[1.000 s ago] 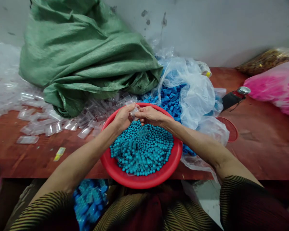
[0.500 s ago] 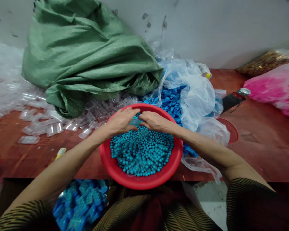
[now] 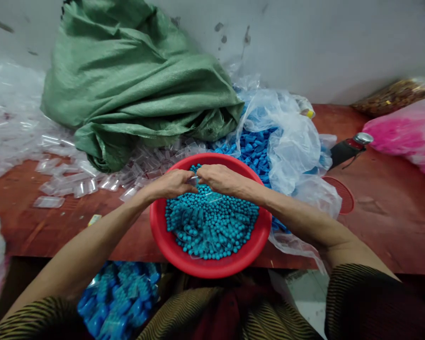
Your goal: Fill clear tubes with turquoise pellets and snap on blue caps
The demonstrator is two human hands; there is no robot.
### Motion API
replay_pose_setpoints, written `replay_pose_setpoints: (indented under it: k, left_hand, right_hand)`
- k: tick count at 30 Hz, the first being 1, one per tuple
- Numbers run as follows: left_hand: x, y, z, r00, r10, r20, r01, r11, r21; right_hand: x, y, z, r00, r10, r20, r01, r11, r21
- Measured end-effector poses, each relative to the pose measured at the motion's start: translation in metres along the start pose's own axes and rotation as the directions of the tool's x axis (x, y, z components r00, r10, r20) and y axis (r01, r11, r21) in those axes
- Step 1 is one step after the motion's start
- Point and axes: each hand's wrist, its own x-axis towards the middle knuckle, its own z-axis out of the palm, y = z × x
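A red bowl (image 3: 163, 236) full of small teal beads (image 3: 216, 226) sits at the near edge of a red-brown table (image 3: 393, 222). Both my hands meet over the far part of the bowl. My left hand (image 3: 172, 183) and my right hand (image 3: 221, 179) have their fingers pinched together on a small clear plastic case (image 3: 195, 179) held between them, just above the beads. A few clear cases lie among the beads.
A crumpled green woven sack (image 3: 134, 85) lies behind the bowl. Several clear plastic cases (image 3: 78, 182) are strewn at the left. A clear bag of blue pieces (image 3: 269, 141) sits at the right, a pink bag (image 3: 407, 132) farther right. Blue pieces (image 3: 120, 297) lie below the table.
My hands, raised at the bowl's far rim a second ago, dropped flat onto the beads, and now pinch a clear case together just above them.
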Motion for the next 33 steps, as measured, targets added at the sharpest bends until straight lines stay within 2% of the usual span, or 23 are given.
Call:
replay_pose_setpoints:
  k: [1, 2, 4, 5, 6, 7, 9, 11, 14, 17, 19, 21, 22, 23, 26, 27, 28, 29, 31, 32, 33]
  left_hand:
    - [-0.002, 0.000, -0.002, 0.999, 0.010, 0.035, -0.010, 1.000, 0.005]
    - [-0.004, 0.001, -0.003, 1.000, -0.018, 0.004, 0.018, 0.999, 0.030]
    - [-0.008, 0.002, -0.004, 0.981, -0.109, -0.163, 0.121, 0.991, 0.062]
    - [-0.010, 0.002, -0.005, 0.973, -0.123, -0.194, 0.130, 0.991, 0.023]
    - [-0.012, 0.001, -0.005, 0.982, -0.105, -0.156, 0.096, 0.993, -0.067]
    - [-0.014, -0.001, -0.005, 0.996, -0.054, -0.070, 0.039, 0.978, -0.205]
    - [-0.015, -0.006, -0.004, 0.991, 0.085, 0.106, -0.017, 0.855, -0.518]
    - [-0.015, -0.009, -0.002, 0.977, 0.116, 0.176, 0.046, 0.697, -0.715]
    - [-0.011, 0.001, 0.004, 0.983, 0.045, 0.176, 0.121, 0.558, -0.821]
    - [-0.007, 0.025, 0.013, 0.990, -0.107, 0.095, 0.133, 0.436, -0.890]
    - [-0.004, 0.041, 0.018, 0.970, -0.239, 0.051, 0.127, 0.317, -0.940]
    - [-0.002, 0.051, 0.020, 0.954, -0.296, 0.043, 0.111, 0.217, -0.970]
    - [-0.001, 0.054, 0.020, 0.954, -0.296, 0.040, 0.107, 0.216, -0.971]
    - [-0.001, 0.054, 0.020, 0.954, -0.300, 0.021, 0.103, 0.259, -0.960]
    - [-0.001, 0.046, 0.014, 0.918, -0.357, -0.174, 0.048, 0.535, -0.844]
    - [-0.001, 0.040, 0.011, 0.899, -0.366, -0.239, 0.032, 0.600, -0.800]
    - [-0.003, 0.034, 0.008, 0.905, -0.346, -0.247, 0.031, 0.632, -0.774]
    - [-0.006, 0.028, 0.006, 0.935, -0.300, -0.188, 0.051, 0.640, -0.767]
    - [-0.013, 0.016, 0.003, 0.981, -0.191, 0.014, 0.136, 0.644, -0.753]
    - [-0.017, 0.012, 0.003, 0.984, -0.167, 0.068, 0.162, 0.660, -0.733]
    - [-0.021, 0.008, 0.003, 0.984, -0.171, 0.044, 0.151, 0.689, -0.709]
  right_hand:
    - [0.000, -0.001, -0.001, 1.000, -0.017, 0.012, 0.017, 1.000, 0.001]
    - [-0.001, -0.003, -0.003, 1.000, -0.011, 0.002, 0.011, 1.000, -0.009]
    - [-0.003, -0.006, -0.010, 0.997, 0.038, -0.061, -0.040, 0.999, -0.033]
    - [-0.004, -0.007, -0.014, 0.995, 0.056, -0.080, -0.058, 0.998, -0.026]
    - [-0.006, -0.008, -0.018, 0.996, 0.051, -0.071, -0.050, 0.999, 0.008]
    - [-0.008, -0.008, -0.021, 0.999, 0.024, -0.038, -0.022, 0.997, 0.069]
    - [-0.012, -0.007, -0.024, 0.999, -0.033, 0.030, 0.025, 0.971, 0.237]
    - [-0.014, -0.009, -0.022, 1.000, -0.006, 0.014, 0.000, 0.918, 0.396]
    - [-0.010, -0.012, -0.011, 0.978, 0.156, -0.141, -0.067, 0.865, 0.497]
    - [0.003, -0.007, 0.001, 0.897, 0.298, -0.327, -0.094, 0.851, 0.517]
    - [0.012, 0.000, 0.004, 0.869, 0.332, -0.365, -0.077, 0.822, 0.564]
    - [0.017, 0.006, 0.004, 0.875, 0.320, -0.362, -0.051, 0.806, 0.589]
    - [0.018, 0.007, 0.003, 0.877, 0.311, -0.366, -0.053, 0.819, 0.571]
    - [0.018, 0.007, 0.001, 0.876, 0.302, -0.377, -0.064, 0.846, 0.529]
    - [0.016, 0.006, -0.004, 0.862, 0.258, -0.435, -0.135, 0.946, 0.294]
    - [0.014, 0.009, -0.006, 0.857, 0.240, -0.456, -0.159, 0.965, 0.209]
    - [0.013, 0.014, -0.009, 0.852, 0.229, -0.470, -0.186, 0.973, 0.138]
    - [0.010, 0.021, -0.011, 0.852, 0.229, -0.471, -0.215, 0.973, 0.084]
    - [0.005, 0.039, -0.015, 0.846, 0.286, -0.451, -0.303, 0.952, 0.035]
    - [0.002, 0.046, -0.016, 0.848, 0.323, -0.419, -0.343, 0.939, 0.030]
    - [-0.001, 0.050, -0.016, 0.825, 0.381, -0.418, -0.399, 0.916, 0.047]
